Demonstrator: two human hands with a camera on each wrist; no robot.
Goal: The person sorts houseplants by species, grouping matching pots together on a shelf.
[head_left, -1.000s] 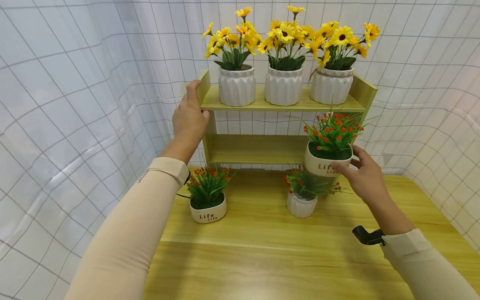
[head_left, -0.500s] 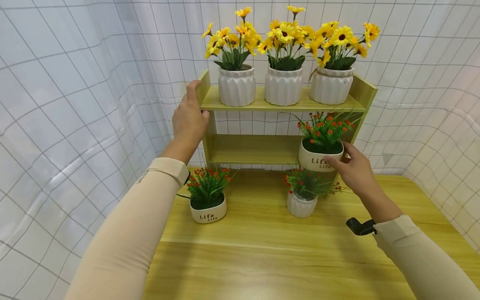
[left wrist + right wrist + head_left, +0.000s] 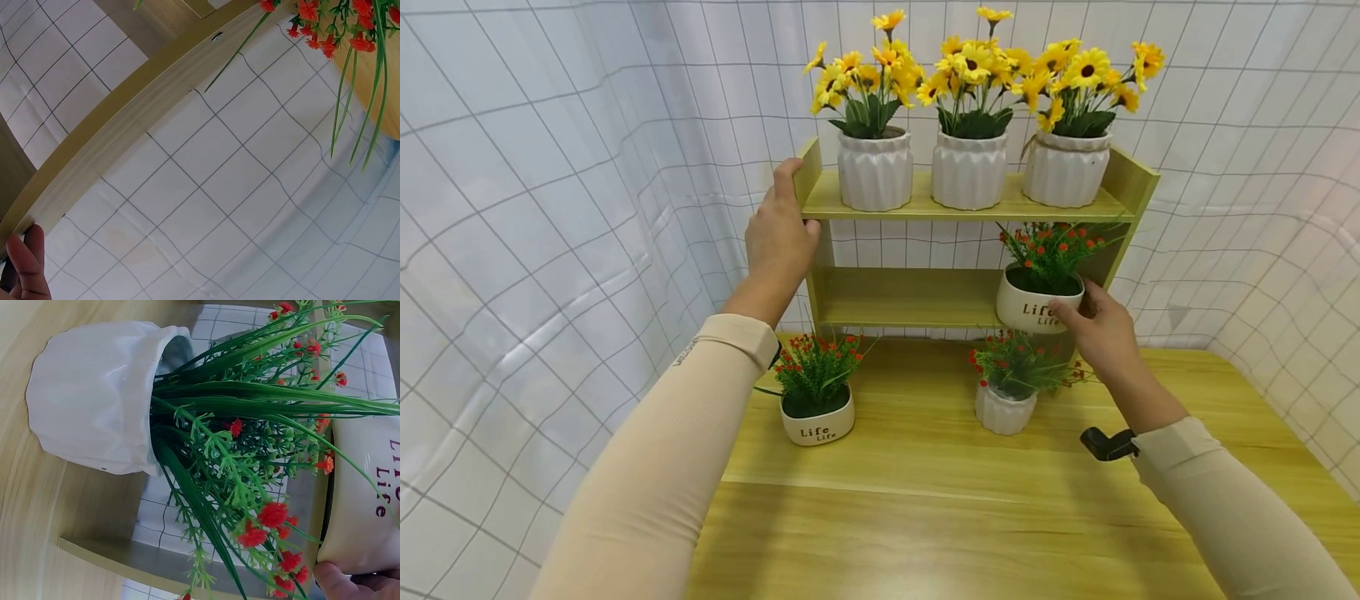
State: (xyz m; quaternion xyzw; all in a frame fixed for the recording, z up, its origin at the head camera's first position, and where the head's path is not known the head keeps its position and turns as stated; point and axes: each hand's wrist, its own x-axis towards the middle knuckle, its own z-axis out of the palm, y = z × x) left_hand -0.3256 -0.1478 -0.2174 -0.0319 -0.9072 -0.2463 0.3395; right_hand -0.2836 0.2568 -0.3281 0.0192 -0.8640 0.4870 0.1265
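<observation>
My right hand (image 3: 1105, 327) pinches the side of a cream oval planter (image 3: 1021, 307) marked "Life", with red flowers and green grass. The planter stands upright at the right end of the middle board (image 3: 917, 298) of a small wooden shelf, overlapping its front edge; whether it rests there I cannot tell. In the right wrist view, the planter (image 3: 362, 506) is at the board's edge, with the thumb on it. My left hand (image 3: 781, 235) grips the shelf's upper left side panel (image 3: 809, 177). In the left wrist view, its fingers (image 3: 28, 259) touch that panel's edge.
On the top board (image 3: 921, 188), yellow sunflowers fill three white fluted pots (image 3: 876, 173). Below the held planter, a white pot (image 3: 1004, 412) with red flowers stands on the wooden table (image 3: 895, 517). Another "Life" planter (image 3: 817, 423) sits at the left. A gridded curtain (image 3: 550, 275) surrounds everything.
My right hand has carried the planter left and inward, towards the middle board beneath the top one. The left hand has kept its hold on the shelf side.
</observation>
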